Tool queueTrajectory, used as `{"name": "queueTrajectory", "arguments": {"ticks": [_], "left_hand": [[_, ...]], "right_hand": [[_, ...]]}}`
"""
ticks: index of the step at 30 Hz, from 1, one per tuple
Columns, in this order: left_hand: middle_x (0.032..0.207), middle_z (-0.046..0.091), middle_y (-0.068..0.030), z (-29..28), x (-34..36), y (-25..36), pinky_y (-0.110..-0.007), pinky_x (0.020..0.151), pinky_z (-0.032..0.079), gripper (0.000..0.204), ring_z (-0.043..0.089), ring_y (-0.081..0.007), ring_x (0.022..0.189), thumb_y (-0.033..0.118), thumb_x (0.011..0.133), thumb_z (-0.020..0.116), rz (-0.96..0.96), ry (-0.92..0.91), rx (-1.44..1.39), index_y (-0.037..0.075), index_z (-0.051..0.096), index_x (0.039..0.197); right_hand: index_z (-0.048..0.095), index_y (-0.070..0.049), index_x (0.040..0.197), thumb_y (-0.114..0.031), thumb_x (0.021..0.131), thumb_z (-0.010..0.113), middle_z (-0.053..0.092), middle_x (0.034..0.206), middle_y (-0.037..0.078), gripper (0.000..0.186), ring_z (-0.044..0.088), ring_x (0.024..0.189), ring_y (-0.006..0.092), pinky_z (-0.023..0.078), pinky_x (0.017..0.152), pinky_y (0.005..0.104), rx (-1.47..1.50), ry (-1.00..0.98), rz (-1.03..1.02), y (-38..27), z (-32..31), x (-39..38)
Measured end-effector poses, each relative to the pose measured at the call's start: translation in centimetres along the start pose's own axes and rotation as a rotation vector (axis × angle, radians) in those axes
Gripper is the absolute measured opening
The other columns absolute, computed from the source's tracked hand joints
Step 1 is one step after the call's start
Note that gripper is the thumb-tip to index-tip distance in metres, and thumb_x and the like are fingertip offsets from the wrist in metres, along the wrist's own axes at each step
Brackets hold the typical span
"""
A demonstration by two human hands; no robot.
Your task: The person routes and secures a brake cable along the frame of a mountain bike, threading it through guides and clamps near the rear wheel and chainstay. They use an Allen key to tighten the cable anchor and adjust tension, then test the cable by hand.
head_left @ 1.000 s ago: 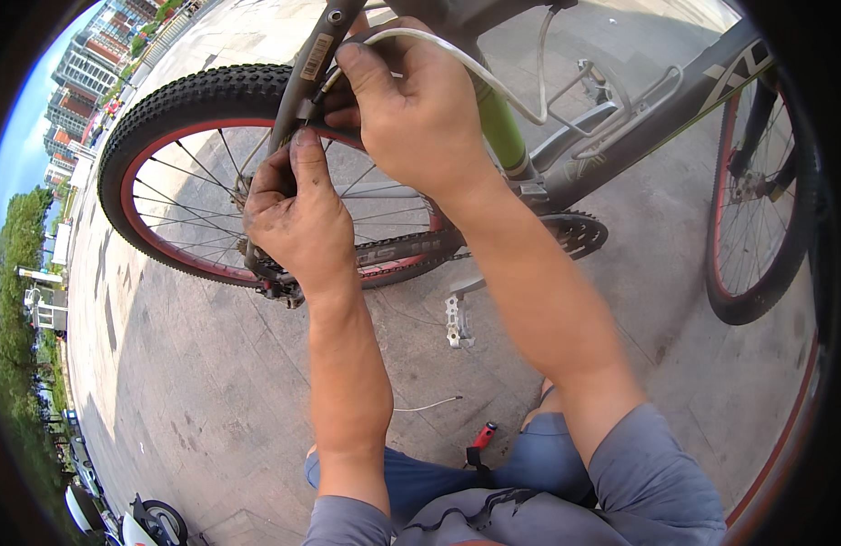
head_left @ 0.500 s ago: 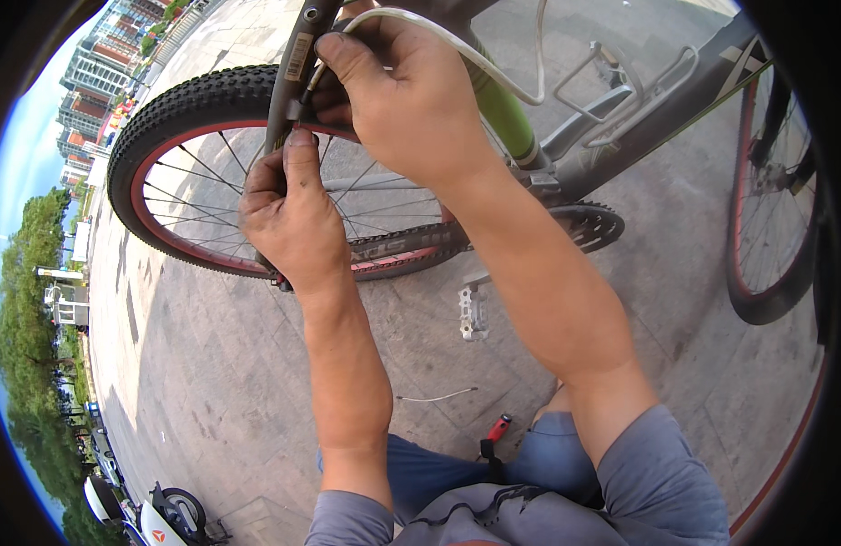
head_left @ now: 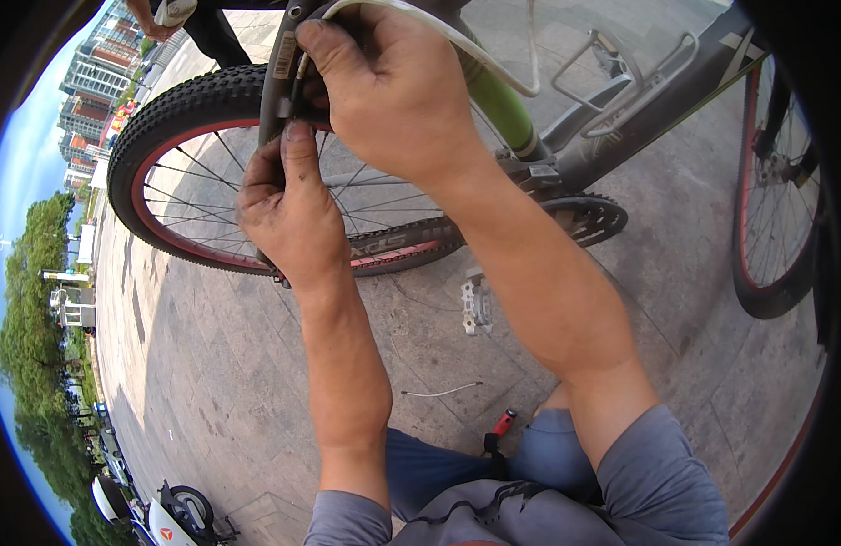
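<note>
Both my hands work at the grey rear frame tube (head_left: 276,96) of a bicycle. My right hand (head_left: 397,100) is closed, thumb against bent fingers, on a white cable housing (head_left: 479,62) that loops over it and off to the right. A short stretch of thin cable (head_left: 299,77) runs down along the tube between the hands. Lower on the tube, my left hand (head_left: 297,209) is closed with thumb and forefinger pinched together; what lies between them is too small to make out. Behind both hands is the rear wheel (head_left: 179,100), with its knobby black tyre and red rim.
A silver pedal (head_left: 476,305), a short piece of white cable (head_left: 443,391) and a red-handled tool (head_left: 504,421) are below the bicycle. Another bicycle wheel (head_left: 743,218) stands right. A person's hand (head_left: 152,23) shows top left. A parked white scooter (head_left: 161,519) is lower left.
Another person's hand and dark-clad leg have come into view at the top left. My right hand has shifted slightly left and up with the white housing; my left hand keeps its pinch.
</note>
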State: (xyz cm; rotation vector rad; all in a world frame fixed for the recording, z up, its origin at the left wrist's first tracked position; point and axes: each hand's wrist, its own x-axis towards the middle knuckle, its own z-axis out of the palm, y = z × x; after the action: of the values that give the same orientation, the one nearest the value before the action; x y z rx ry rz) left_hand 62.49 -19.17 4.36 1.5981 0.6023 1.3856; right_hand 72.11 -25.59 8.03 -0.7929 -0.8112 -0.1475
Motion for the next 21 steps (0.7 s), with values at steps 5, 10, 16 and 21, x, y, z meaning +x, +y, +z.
{"name": "queueTrajectory", "arguments": {"ticks": [5, 10, 16, 21], "left_hand": [[0.076, 0.063, -0.0029, 0.5, -0.4, 0.6, -0.018, 0.063, 0.041, 0.019, 0.053, -0.0056, 0.069, 0.013, 0.088, 0.067, 0.015, -0.013, 0.049, -0.006, 0.065, 0.085], [0.075, 0.061, -0.0002, -0.9, -0.6, -0.3, -0.018, 0.057, 0.036, 0.017, 0.048, -0.0032, 0.065, 0.013, 0.089, 0.067, -0.055, -0.008, 0.037, -0.004, 0.064, 0.087], [0.081, 0.061, -0.0001, -1.1, -0.7, -0.6, -0.017, 0.056, 0.035, 0.016, 0.047, -0.0023, 0.065, 0.011, 0.089, 0.066, -0.040, -0.012, 0.023, -0.004, 0.063, 0.095], [0.084, 0.063, -0.0014, -2.1, -0.5, -0.9, -0.017, 0.056, 0.037, 0.017, 0.050, -0.0027, 0.067, 0.010, 0.090, 0.064, -0.068, -0.044, 0.021, -0.003, 0.062, 0.101]], "right_hand": [[0.054, 0.001, 0.086, -0.011, 0.091, 0.057, 0.059, 0.068, 0.013, 0.013, 0.059, 0.060, 0.0260, 0.046, 0.056, 0.0334, 0.000, -0.061, 0.020, 0.3, -0.7, 0.5], [0.060, -0.001, 0.081, -0.016, 0.083, 0.062, 0.062, 0.070, 0.016, 0.016, 0.063, 0.066, 0.0329, 0.048, 0.058, 0.0377, -0.119, -0.010, -0.021, 2.3, -0.1, -0.8], [0.059, 0.000, 0.087, -0.014, 0.087, 0.060, 0.063, 0.073, 0.016, 0.014, 0.063, 0.068, 0.0306, 0.048, 0.060, 0.0383, -0.045, -0.099, -0.014, 2.6, -0.9, -0.4], [0.065, -0.001, 0.084, -0.019, 0.081, 0.062, 0.064, 0.077, 0.015, 0.019, 0.063, 0.071, 0.0328, 0.049, 0.063, 0.0397, -0.104, -0.063, 0.026, 2.9, -0.4, -0.8]]}}
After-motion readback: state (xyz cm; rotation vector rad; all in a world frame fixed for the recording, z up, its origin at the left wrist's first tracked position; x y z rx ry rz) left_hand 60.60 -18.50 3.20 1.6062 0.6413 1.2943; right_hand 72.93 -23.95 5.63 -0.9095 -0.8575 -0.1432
